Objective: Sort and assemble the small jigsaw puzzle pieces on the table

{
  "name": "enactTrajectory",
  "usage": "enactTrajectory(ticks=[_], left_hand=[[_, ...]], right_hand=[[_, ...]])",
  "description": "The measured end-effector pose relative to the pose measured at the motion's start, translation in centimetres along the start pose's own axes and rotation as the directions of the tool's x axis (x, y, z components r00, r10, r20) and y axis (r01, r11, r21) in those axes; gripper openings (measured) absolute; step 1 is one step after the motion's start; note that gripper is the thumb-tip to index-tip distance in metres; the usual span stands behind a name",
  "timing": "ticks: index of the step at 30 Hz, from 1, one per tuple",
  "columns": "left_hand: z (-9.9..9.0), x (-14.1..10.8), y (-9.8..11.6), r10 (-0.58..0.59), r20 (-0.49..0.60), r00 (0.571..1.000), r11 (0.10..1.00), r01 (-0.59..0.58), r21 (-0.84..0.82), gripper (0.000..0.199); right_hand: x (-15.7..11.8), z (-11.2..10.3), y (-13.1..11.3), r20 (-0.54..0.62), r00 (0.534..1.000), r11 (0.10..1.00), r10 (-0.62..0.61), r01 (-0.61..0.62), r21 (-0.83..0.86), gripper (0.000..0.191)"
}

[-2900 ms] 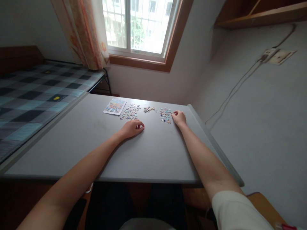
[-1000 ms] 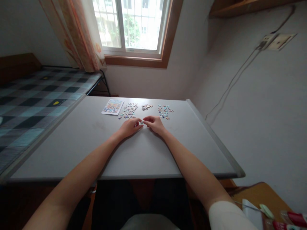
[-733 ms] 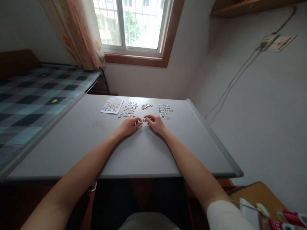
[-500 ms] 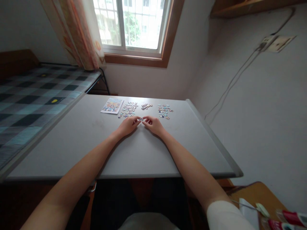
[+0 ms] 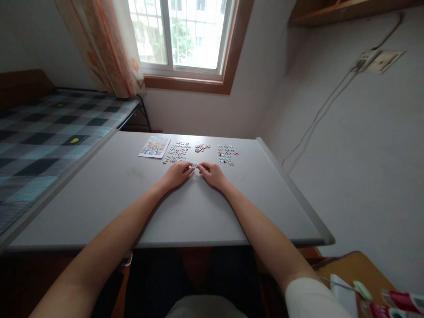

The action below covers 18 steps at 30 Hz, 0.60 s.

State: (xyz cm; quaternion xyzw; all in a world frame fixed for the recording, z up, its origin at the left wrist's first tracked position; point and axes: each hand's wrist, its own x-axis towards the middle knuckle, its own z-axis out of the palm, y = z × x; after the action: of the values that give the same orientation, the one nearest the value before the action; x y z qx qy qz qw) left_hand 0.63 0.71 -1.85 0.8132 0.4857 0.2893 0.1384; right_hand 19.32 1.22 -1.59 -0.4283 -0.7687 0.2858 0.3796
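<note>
Small jigsaw puzzle pieces (image 5: 194, 165) are pinched between my two hands just above or on the table; how many cannot be made out. My left hand (image 5: 179, 172) is closed on them from the left, thumb and forefinger together. From the right, my right hand (image 5: 212, 173) grips them in the same way, fingertips nearly meeting the left ones. Beyond my left hand, loose puzzle pieces (image 5: 179, 151) lie in rows. A small heap of pieces (image 5: 202, 148) sits in the middle, and another spread of pieces (image 5: 226, 153) lies beyond my right hand.
A printed picture sheet (image 5: 154, 146) lies at the table's back left. The grey-white table (image 5: 195, 212) runs up to my body. On the left is a bed (image 5: 66, 119) with a checked cover; on the right, a wooden stool (image 5: 361, 269) holds bottles.
Both hands stay almost in place, with only a slight shift of the fingers around the puzzle pieces. The view has moved very little.
</note>
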Motion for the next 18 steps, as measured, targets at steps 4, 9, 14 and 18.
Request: enactTrajectory(ticks=[4,9,14,18], left_hand=[[0.14,-0.07,-0.16,0.007,0.007,1.000,1.000,-0.007,-0.006,0.035],[0.00,-0.19,0.08,0.009,0.009,1.000,1.000,-0.009,0.023,0.035],[-0.01,-0.20,0.22,0.010,0.004,1.000,0.998,-0.010,0.064,0.035],[0.07,-0.19,0.14,-0.001,0.015,1.000,0.999,0.001,0.051,0.034]], right_hand=[[0.06,-0.12,-0.09,-0.026,0.999,0.999,0.019,-0.019,0.030,0.019],[0.29,-0.10,0.23,-0.018,0.999,0.995,0.033,-0.031,0.100,0.018],[0.46,-0.08,0.60,-0.035,0.998,0.977,0.053,-0.044,0.207,0.021],[0.31,-0.17,0.35,-0.008,0.999,0.990,0.043,-0.042,0.132,0.021]])
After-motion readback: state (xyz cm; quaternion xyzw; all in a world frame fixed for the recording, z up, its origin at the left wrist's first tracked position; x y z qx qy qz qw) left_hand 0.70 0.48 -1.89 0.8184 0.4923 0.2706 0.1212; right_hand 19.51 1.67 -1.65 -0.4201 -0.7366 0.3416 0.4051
